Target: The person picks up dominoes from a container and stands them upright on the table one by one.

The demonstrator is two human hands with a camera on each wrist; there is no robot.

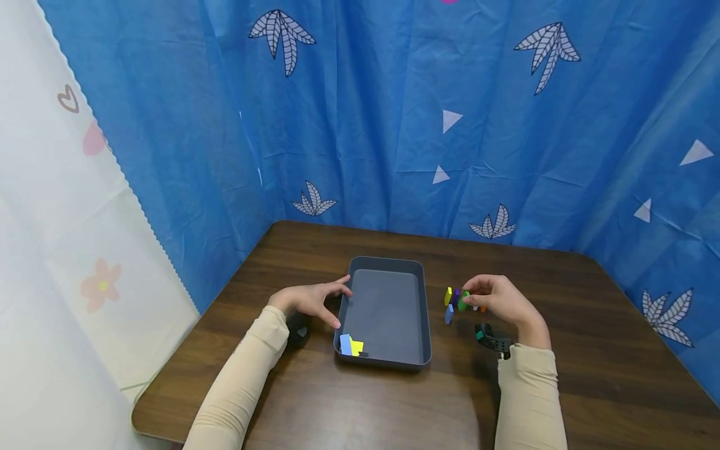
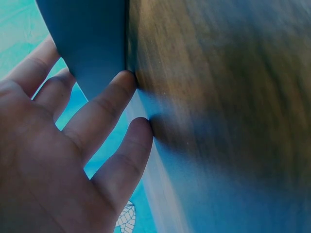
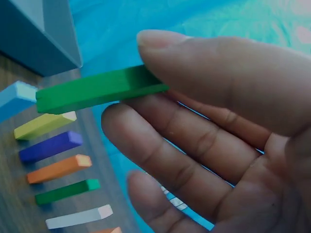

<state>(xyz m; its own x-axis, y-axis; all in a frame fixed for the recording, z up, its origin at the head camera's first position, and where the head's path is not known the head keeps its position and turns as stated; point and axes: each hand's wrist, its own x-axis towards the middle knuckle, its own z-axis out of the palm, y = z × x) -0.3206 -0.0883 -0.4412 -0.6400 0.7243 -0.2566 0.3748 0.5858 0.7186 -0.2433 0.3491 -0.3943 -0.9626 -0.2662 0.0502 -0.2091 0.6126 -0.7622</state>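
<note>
My right hand (image 1: 503, 304) pinches a green domino block (image 3: 97, 90) between thumb and fingertips, over the right part of the table. Below it a row of coloured dominoes stands on end: yellow (image 3: 46, 125), purple (image 3: 51, 147), orange (image 3: 58, 170), a second green one (image 3: 68, 191) and white (image 3: 80, 217). One light blue domino (image 1: 449, 314) stands a little nearer than the row. At the left wall of a dark grey tray (image 1: 425, 312) is my left hand (image 1: 309, 300), thumb and fingers spread along the wall and holding nothing.
Inside the tray's near left corner lie a blue piece (image 1: 345, 345), a yellow piece (image 1: 357, 347) and a small dark piece (image 1: 364, 355). The brown wooden table (image 1: 382, 406) has rounded corners. Blue curtains (image 1: 365, 125) hang behind it, with a white curtain (image 1: 62, 250) at left.
</note>
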